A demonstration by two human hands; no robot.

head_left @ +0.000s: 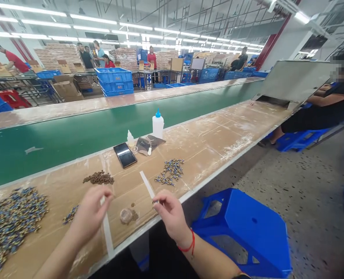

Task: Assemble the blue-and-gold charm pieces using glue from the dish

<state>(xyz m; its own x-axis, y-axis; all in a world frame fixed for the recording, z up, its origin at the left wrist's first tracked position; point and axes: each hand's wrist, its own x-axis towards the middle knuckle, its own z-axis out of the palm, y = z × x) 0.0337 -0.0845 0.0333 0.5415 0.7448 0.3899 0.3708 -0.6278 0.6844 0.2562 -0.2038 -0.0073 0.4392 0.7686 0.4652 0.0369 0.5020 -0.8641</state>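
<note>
My right hand [171, 214], with a red cord at its wrist, pinches a small metal part [154, 202] between thumb and fingertips. It looks like the blue and gold parts [172, 170] lying in a loose pile just beyond it. My left hand [94, 209] is closed in a pinch near a heap of small brown discs [99, 178]; whatever its fingertips hold is too small to make out. Beside that hand lies a little group of blue and gold parts [71, 214]. Between my hands sits a small round, pale, clear-looking piece [126, 216] with brownish bits at its edge.
A large heap of blue and gold parts [11, 224] covers the bench's left end. Farther back are a phone [125, 155], a small dropper bottle [130, 138] and a blue-capped white bottle [158, 124]. Beyond runs a green conveyor belt [102, 131]. A blue stool [247, 228] stands right; a person sits farther along.
</note>
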